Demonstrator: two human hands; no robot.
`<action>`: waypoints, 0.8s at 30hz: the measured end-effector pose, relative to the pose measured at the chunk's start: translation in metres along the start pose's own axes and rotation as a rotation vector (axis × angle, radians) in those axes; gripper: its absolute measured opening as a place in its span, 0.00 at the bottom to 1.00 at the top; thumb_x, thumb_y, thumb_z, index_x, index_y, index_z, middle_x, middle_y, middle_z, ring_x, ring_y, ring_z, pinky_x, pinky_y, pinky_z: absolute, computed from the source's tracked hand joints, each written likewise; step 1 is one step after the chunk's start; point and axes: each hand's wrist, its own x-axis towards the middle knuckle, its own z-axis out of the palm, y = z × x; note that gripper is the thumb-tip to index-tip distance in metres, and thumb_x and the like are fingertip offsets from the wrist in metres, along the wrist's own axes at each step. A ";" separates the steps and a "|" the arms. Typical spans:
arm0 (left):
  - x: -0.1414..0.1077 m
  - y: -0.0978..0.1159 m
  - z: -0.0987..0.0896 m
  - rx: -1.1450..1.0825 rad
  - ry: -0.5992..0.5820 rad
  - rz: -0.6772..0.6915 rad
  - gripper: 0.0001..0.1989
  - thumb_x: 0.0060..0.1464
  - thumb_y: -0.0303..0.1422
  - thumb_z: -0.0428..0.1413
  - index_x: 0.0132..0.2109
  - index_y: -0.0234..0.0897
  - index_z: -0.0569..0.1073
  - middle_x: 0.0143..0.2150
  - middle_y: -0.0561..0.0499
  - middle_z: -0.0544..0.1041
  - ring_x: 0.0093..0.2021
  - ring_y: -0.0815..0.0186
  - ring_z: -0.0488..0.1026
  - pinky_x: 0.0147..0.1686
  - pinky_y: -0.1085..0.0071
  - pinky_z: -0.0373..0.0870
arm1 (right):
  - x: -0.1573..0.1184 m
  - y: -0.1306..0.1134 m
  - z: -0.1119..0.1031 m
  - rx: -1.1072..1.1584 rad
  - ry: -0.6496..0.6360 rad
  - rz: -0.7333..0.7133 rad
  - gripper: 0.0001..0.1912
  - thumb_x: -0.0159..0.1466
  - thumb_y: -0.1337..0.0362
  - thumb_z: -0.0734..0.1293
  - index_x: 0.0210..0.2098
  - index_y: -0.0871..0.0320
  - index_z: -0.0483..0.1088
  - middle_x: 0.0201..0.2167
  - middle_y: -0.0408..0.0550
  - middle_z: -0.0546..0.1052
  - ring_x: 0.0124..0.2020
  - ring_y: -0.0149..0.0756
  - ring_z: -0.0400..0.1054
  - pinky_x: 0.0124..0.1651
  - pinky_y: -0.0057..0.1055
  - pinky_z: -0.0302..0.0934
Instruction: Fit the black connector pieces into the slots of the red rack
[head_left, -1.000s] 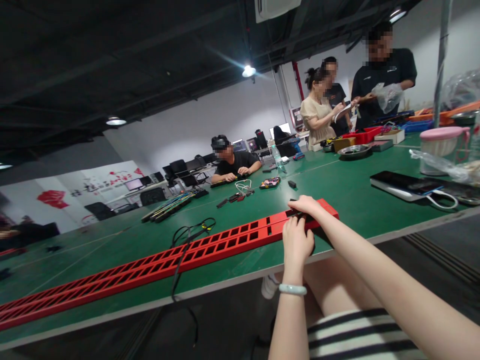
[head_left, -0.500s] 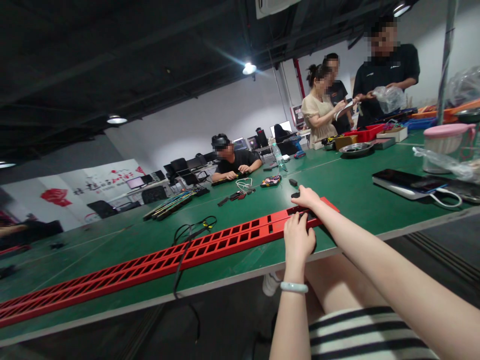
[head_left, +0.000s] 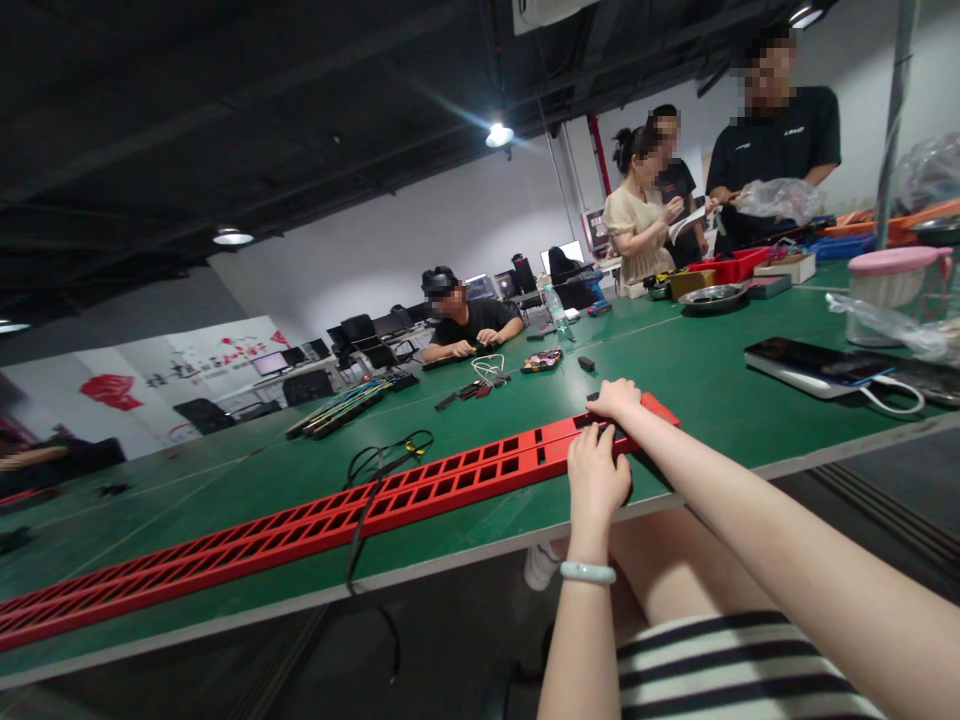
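A long red slotted rail (head_left: 450, 490) lies slantwise along the table's front edge, with two rows of openings. My left hand (head_left: 598, 468), with a pale bangle on its wrist, is bent over the rail's near edge towards the right end; its fingertips reach dark parts set there. Just beyond it, my right hand (head_left: 621, 400) is closed low over the rail's far side. A small black piece (head_left: 595, 402) shows at its fingertips, mostly covered by the hand. A dark strap (head_left: 364, 520) crosses the rail and hangs off the table.
On the green table (head_left: 697, 390) lie a black block (head_left: 586, 364), a cable bundle (head_left: 349, 405) and a small electronic part (head_left: 541, 361). A phone (head_left: 817, 362) and a pink-lidded jug (head_left: 892, 290) are at right. A co-worker (head_left: 472, 320) sits opposite; several others are around.
My right hand has come down and slightly right, closer to the rail, with the black piece now more hidden. My left hand stays nearly still. A standing person's plastic bag has shifted.
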 end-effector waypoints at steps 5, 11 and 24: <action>0.001 0.000 -0.001 -0.005 -0.007 -0.007 0.22 0.49 0.31 0.48 0.53 0.38 0.62 0.56 0.46 0.61 0.56 0.60 0.56 0.55 0.59 0.50 | 0.002 0.000 0.003 -0.012 -0.030 0.004 0.30 0.49 0.49 0.62 0.42 0.68 0.68 0.45 0.68 0.66 0.47 0.52 0.60 0.44 0.42 0.56; 0.000 -0.001 0.002 -0.003 0.012 0.005 0.22 0.49 0.31 0.49 0.53 0.37 0.62 0.55 0.45 0.61 0.55 0.60 0.56 0.55 0.60 0.50 | 0.003 0.001 0.005 -0.024 -0.037 -0.015 0.32 0.50 0.47 0.61 0.43 0.68 0.68 0.46 0.68 0.64 0.48 0.52 0.58 0.44 0.42 0.55; 0.002 0.000 0.000 -0.005 -0.003 -0.007 0.22 0.48 0.31 0.49 0.53 0.38 0.63 0.55 0.46 0.62 0.55 0.60 0.56 0.55 0.60 0.50 | 0.004 0.001 0.006 -0.028 -0.042 0.003 0.32 0.49 0.47 0.61 0.43 0.67 0.67 0.46 0.67 0.64 0.47 0.52 0.59 0.44 0.42 0.56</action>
